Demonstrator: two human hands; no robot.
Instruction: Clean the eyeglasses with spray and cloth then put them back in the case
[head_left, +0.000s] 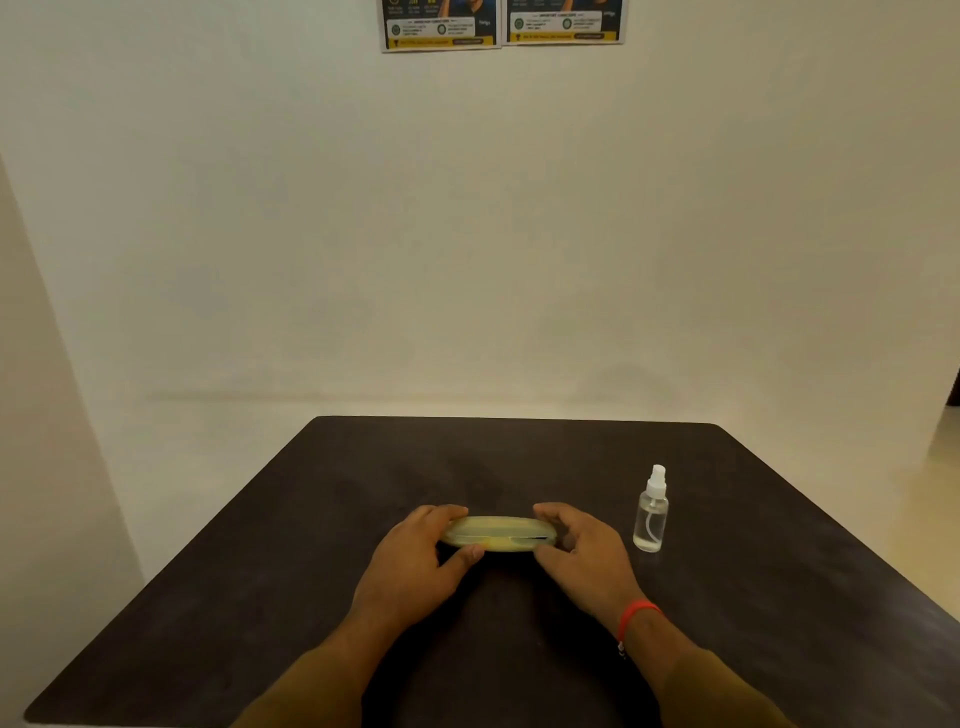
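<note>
A pale yellow eyeglass case (497, 533) lies lengthwise on the dark table (311, 571), near its middle. A thin dark gap shows along its seam on the right side. My left hand (421, 556) grips the case's left end, thumb in front and fingers over the top. My right hand (576, 553) grips the right end the same way. A small clear spray bottle (651, 512) with a white nozzle stands upright just right of my right hand. The eyeglasses and cloth are not visible.
The table's far edge meets a pale floor and a plain wall. Two posters (498, 23) hang high on the wall. A red band (636, 613) circles my right wrist.
</note>
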